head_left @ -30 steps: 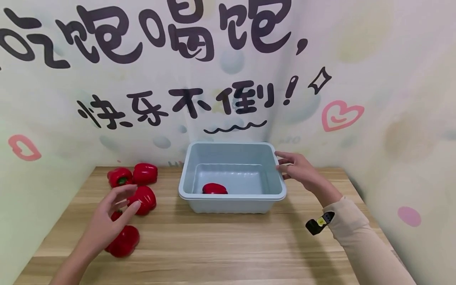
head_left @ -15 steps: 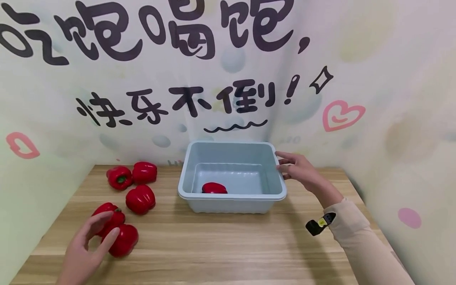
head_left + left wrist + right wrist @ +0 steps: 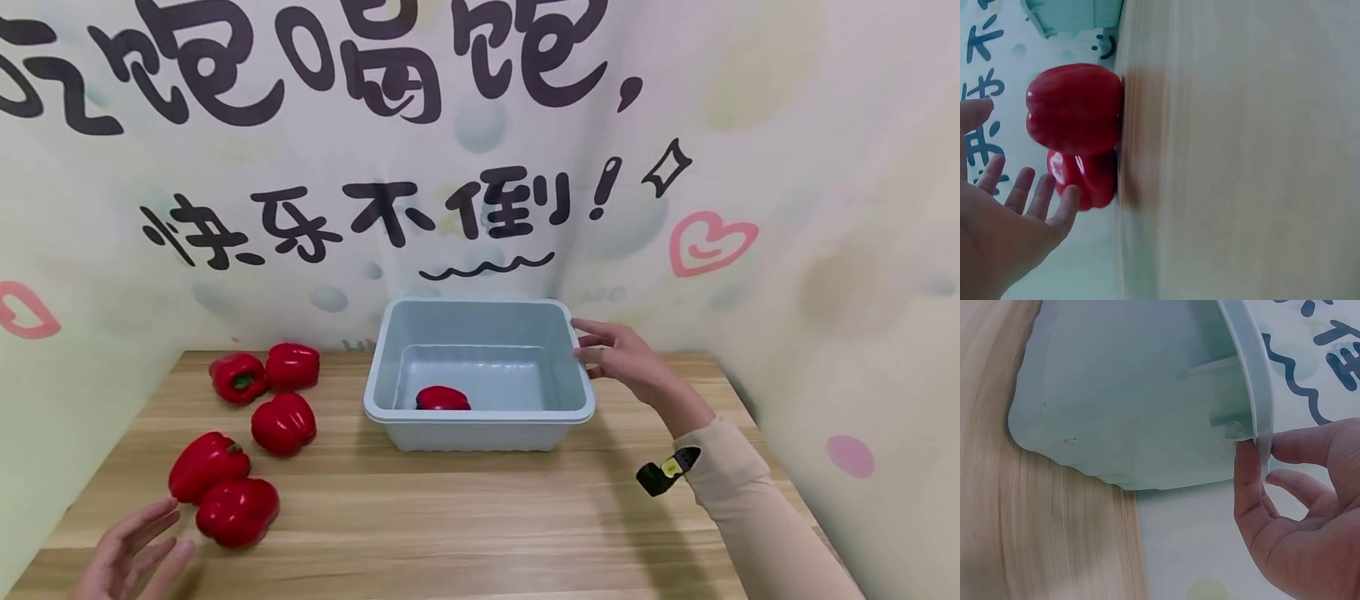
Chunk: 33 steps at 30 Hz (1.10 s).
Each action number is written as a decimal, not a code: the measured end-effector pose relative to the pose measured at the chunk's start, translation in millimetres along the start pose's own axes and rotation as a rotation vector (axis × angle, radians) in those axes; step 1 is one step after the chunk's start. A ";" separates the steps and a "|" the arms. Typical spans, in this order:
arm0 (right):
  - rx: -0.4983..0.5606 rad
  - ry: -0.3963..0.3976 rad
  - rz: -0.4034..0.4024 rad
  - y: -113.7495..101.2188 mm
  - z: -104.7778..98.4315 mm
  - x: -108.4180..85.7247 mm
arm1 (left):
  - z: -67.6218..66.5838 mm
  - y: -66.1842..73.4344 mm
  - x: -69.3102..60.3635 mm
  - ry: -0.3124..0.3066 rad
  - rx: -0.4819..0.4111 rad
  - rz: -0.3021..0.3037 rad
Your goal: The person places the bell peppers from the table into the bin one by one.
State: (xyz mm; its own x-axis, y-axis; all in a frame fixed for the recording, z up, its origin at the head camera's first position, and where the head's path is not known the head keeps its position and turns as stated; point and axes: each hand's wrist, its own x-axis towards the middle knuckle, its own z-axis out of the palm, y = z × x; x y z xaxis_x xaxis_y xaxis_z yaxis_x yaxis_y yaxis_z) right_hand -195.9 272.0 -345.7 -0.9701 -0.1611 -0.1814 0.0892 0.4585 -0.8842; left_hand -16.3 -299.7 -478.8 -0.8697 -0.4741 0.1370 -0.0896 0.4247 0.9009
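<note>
My left hand (image 3: 135,554) hangs with parted fingers at the lower left, holding nothing, just left of two touching red peppers (image 3: 237,512). In the left wrist view the hand (image 3: 1013,231) has its fingers spread beside two peppers (image 3: 1075,109). Behind them lie three more peppers (image 3: 283,424). On the right, my right hand (image 3: 626,358) pinches the right rim of a light blue bin (image 3: 480,433). The right wrist view has thumb and fingers of that hand (image 3: 1310,525) on both sides of the bin's rim (image 3: 1259,381). Inside the bin lies one red pepper (image 3: 442,398).
The wooden table (image 3: 465,533) ends at a printed cloth wall (image 3: 480,275) behind the bin. Side walls stand at left and right. A black device on a strap (image 3: 667,471) is at my right wrist.
My left hand has moved down and left, away from over the peppers, uncovering them. The right hand keeps its hold on the rim. The head view has shifted slightly.
</note>
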 end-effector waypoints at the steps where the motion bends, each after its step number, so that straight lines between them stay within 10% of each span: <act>1: -0.006 0.005 0.001 -1.3 0.3 -0.3 | -1.8 -2.3 -0.9 0.007 0.007 0.005; 5: -0.030 0.011 0.003 -5.8 0.2 -1.3 | -5.1 -8.3 -3.3 -0.021 -0.057 -0.009; 13: -0.018 0.007 0.004 -4.4 1.3 -2.3 | 1.6 -8.5 -3.6 -0.110 0.108 -0.137; 33: -0.037 0.013 0.028 -6.4 5.6 -4.8 | 15.8 0.3 10.4 -0.329 0.146 -0.065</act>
State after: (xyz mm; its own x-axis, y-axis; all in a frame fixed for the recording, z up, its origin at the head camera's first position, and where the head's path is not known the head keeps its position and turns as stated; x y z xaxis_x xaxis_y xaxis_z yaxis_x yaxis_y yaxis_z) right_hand -190.5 265.0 -341.6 -0.9702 -0.1365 -0.2003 0.1085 0.4947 -0.8623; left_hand -33.0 -292.4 -483.6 -0.9675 -0.2400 -0.0798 -0.1973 0.5187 0.8319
